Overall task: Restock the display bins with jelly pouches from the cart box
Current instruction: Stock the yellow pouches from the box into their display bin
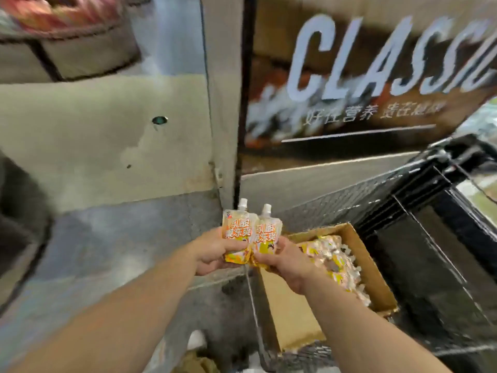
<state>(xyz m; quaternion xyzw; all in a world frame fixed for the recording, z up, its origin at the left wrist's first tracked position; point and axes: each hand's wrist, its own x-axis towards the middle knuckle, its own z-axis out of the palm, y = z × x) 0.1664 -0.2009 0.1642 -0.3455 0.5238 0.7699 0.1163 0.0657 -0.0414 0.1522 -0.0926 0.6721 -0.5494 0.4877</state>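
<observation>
Left hand (212, 251) and right hand (282, 261) each grip a glossy orange-and-white spouted foil jelly pouch (237, 232), upright, edges touching, just beside the open brown cardboard box (368, 267) of crinkly pouches in the black wire cart (419, 189)

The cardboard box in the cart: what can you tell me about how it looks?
The box is plain brown cardboard, open on top, lying in a black wire cart. It holds many orange-and-white pouches with white caps, heaped toward its far side. One flap hangs over the near side. The right hand is above its near corner; contact cannot be told.
</observation>
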